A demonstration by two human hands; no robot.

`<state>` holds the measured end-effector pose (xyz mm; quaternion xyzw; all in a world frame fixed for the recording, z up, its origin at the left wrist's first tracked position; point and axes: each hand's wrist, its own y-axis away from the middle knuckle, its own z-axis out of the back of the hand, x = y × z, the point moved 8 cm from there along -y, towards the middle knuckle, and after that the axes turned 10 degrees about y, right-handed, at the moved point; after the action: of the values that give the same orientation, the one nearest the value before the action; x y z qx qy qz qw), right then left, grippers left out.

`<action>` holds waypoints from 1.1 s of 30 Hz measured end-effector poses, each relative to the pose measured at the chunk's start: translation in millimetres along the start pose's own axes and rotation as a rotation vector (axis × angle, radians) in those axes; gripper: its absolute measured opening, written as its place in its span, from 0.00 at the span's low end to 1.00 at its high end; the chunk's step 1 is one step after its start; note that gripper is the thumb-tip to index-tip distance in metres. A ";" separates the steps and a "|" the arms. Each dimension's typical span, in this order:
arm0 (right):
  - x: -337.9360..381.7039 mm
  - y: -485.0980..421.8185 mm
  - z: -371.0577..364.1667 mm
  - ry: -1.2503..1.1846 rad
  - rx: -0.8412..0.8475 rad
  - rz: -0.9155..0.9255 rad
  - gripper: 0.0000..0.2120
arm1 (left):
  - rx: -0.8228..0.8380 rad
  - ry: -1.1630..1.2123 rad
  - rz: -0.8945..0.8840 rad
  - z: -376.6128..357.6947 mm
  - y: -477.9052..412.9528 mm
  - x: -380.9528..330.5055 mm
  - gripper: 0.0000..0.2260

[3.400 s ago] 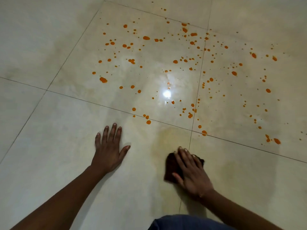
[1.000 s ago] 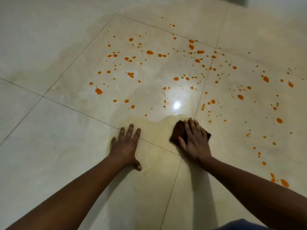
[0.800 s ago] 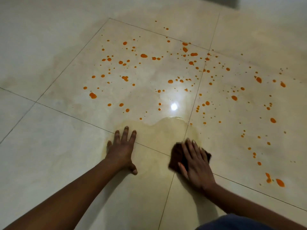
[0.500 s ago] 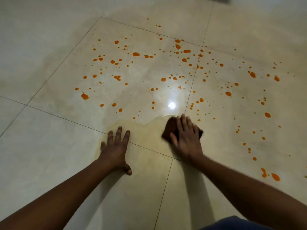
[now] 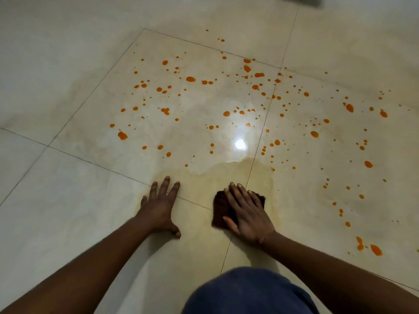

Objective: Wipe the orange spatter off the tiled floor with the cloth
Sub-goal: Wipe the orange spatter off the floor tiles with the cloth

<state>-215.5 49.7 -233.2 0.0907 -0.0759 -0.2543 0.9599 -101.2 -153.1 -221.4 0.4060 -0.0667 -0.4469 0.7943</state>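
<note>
Pressing the dark brown folded cloth (image 5: 221, 208) flat under our right hand (image 5: 248, 214), fingers spread, left hand (image 5: 159, 206) braced open beside it, we're mid-wipe; next push forward into the orange spatter (image 5: 226, 113) beyond our fingertips.

Glossy cream square-tiled floor (image 5: 68, 211) with thin dark grout lines; bright orange spatter dots (image 5: 190, 79) toward twelve o'clock; dark brown cloth (image 5: 221, 207); yellowish smear (image 5: 204, 184).
</note>
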 end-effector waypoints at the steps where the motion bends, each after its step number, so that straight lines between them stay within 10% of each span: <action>1: -5.2 -6.8 0.0 0.015 0.015 -0.009 0.36 | 0.023 0.002 -0.015 5.3 1.3 0.6 0.63; 8: -1.7 -129.0 29.7 0.013 -0.018 -0.214 0.40 | -0.008 -0.235 -0.156 66.8 -5.2 28.1 0.57; 14: -2.9 -98.2 23.6 0.043 0.057 0.069 0.38 | 0.015 -0.312 -0.084 98.7 -17.6 89.5 0.57; 19: -15.1 -229.8 52.9 0.100 -0.014 -0.162 0.37 | -0.145 -0.150 -0.073 131.2 -49.4 125.0 0.61; 24: 76.5 -163.5 25.5 0.039 0.024 0.165 0.37 | -0.168 -0.035 -0.162 120.7 -57.4 133.2 0.60; 29: 29.6 -253.4 48.7 -0.022 -0.033 -0.365 0.40 | -0.198 0.029 -0.179 117.2 -61.7 139.9 0.59; 33: 118.7 -209.8 32.0 0.028 -0.059 -0.036 0.37 | -0.238 0.071 -0.195 119.4 -57.5 141.6 0.59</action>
<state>-219.1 -193.4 -234.9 0.0672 -0.0533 -0.2724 0.9583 -111.1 -346.7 -219.3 0.3292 0.0547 -0.5120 0.7915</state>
